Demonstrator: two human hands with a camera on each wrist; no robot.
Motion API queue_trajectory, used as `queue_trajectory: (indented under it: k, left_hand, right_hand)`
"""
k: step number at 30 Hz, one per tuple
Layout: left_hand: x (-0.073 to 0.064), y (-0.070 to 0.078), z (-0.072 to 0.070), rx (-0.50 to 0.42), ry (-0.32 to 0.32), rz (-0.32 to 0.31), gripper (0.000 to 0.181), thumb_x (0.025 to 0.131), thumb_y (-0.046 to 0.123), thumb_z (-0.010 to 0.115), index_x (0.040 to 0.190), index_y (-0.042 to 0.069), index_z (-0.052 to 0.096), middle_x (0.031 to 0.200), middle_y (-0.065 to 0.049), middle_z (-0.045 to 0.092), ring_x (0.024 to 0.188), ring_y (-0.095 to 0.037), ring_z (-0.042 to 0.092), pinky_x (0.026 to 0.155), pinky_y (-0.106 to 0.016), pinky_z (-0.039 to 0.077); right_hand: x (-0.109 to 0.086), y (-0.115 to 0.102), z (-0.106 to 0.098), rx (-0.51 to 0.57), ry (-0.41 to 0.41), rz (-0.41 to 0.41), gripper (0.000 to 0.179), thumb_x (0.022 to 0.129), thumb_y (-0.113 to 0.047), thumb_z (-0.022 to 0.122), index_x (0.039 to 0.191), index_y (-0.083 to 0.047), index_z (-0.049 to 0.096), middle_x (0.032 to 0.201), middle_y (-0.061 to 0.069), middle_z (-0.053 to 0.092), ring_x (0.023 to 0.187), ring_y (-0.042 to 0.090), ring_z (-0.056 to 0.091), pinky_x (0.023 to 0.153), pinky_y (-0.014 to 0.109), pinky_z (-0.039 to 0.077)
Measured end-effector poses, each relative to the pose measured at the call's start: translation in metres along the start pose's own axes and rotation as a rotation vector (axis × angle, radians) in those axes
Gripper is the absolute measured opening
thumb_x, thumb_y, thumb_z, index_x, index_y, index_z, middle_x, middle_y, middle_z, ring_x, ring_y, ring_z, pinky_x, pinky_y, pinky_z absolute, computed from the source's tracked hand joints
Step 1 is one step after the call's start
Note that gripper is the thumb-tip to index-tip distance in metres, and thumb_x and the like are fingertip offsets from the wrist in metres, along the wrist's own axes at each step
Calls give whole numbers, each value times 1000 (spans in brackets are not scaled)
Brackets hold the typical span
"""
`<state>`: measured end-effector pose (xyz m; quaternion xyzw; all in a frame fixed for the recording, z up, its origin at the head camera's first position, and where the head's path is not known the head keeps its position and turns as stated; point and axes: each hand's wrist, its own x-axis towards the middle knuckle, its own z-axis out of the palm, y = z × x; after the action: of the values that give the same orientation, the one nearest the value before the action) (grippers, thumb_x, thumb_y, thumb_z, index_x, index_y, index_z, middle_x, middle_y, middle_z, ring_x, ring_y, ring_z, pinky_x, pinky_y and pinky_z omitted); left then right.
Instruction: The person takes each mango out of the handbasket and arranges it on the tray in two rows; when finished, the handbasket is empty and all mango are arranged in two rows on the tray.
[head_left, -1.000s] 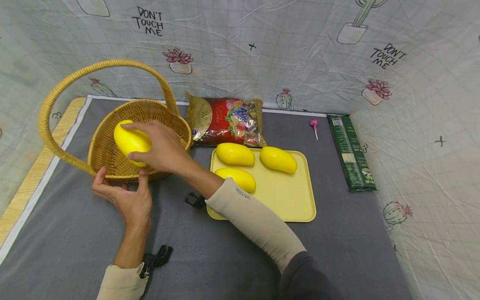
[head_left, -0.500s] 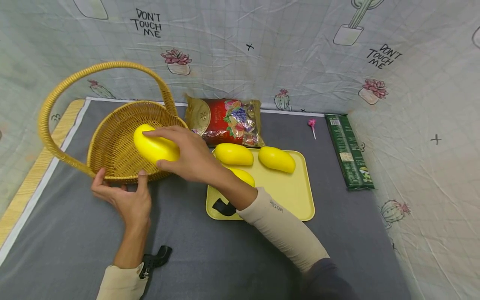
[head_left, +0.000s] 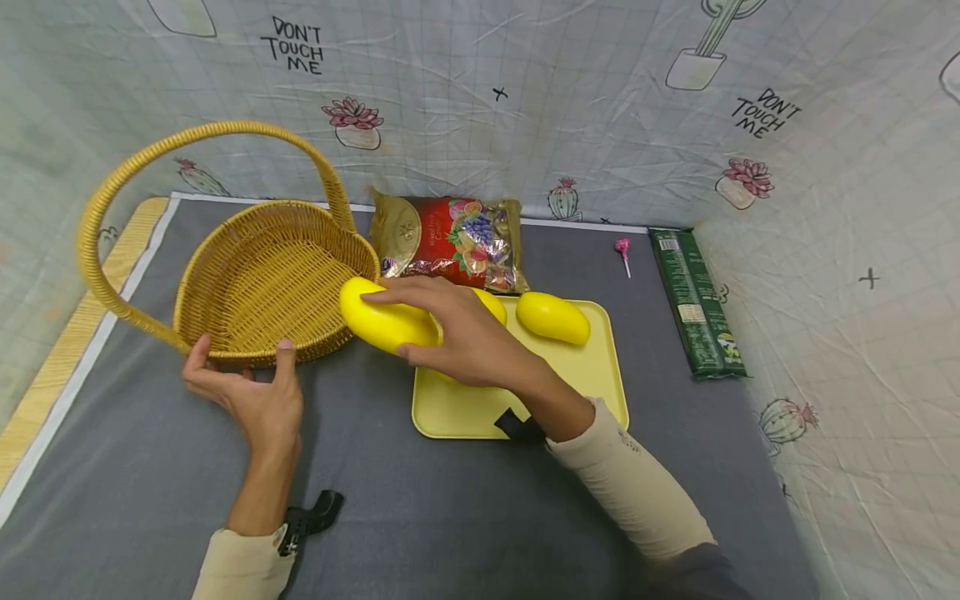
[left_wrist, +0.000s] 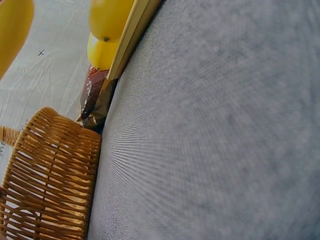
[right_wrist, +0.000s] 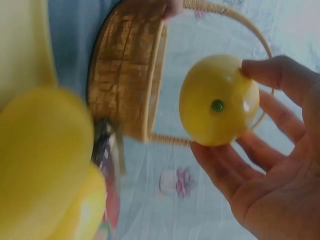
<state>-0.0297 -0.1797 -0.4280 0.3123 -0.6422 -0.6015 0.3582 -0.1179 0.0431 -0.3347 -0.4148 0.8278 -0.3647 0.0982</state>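
Note:
My right hand (head_left: pixel 476 337) grips a yellow mango (head_left: pixel 378 321) between thumb and fingers, in the air between the wicker basket (head_left: pixel 270 279) and the yellow tray (head_left: pixel 581 379). In the right wrist view the held mango (right_wrist: pixel 217 95) shows a small green stem end. My left hand (head_left: pixel 258 408) holds the basket's near rim, thumb and a finger spread along it. Nothing lies on the visible floor of the basket. On the tray sits one mango (head_left: pixel 553 318) in plain sight; another mango (head_left: pixel 491 305) is partly covered by the right hand, and more of the tray is hidden there.
Behind the tray lies a red and gold candy bag (head_left: pixel 450 242). A pink lollipop (head_left: pixel 622 247) and a green packet (head_left: pixel 697 304) are at the back right. The basket's tall handle (head_left: pixel 217 129) arches up at the left.
My right hand has carried the mango out of the basket, rightward to the tray's left edge. The left hand has stayed at the basket rim.

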Motion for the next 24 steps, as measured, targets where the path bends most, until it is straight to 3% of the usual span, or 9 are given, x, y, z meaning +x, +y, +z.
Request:
queue_trajectory:
  k: [6, 12, 19, 24]
  left_hand:
    - [0, 0, 0, -3, 0, 5, 71, 88, 18, 71, 142, 22, 26, 154, 3, 11, 149, -8, 13, 122, -49, 17]
    - [0, 2, -1, 4, 1, 14, 71, 88, 21, 71, 142, 21, 26, 154, 4, 12, 149, -7, 13, 121, -48, 19]
    - [0, 1, 0, 14, -9, 16, 71, 88, 21, 70, 143, 22, 25, 154, 3, 11, 148, -7, 14, 121, -48, 18]
    - [0, 0, 0, 2, -7, 6, 70, 89, 20, 70, 142, 24, 25, 154, 4, 11, 148, -8, 14, 121, -48, 16]
  right_hand:
    - [-26, 16, -18, -28, -46, 0, 61, 89, -15, 70, 143, -38, 50, 156, -8, 43, 146, 12, 40, 113, 46, 39]
    - [-52, 30, -33, -58, -36, 12, 63, 88, -11, 71, 142, -39, 51, 156, -10, 44, 146, 11, 39, 122, 47, 28]
    - [-86, 47, -45, -64, 2, 52, 64, 88, -10, 71, 142, -39, 52, 155, -8, 45, 144, 15, 43, 110, 45, 43]
    - [-110, 62, -54, -79, 18, 114, 66, 86, -9, 74, 142, -38, 52, 155, -5, 46, 144, 20, 43, 112, 50, 42]
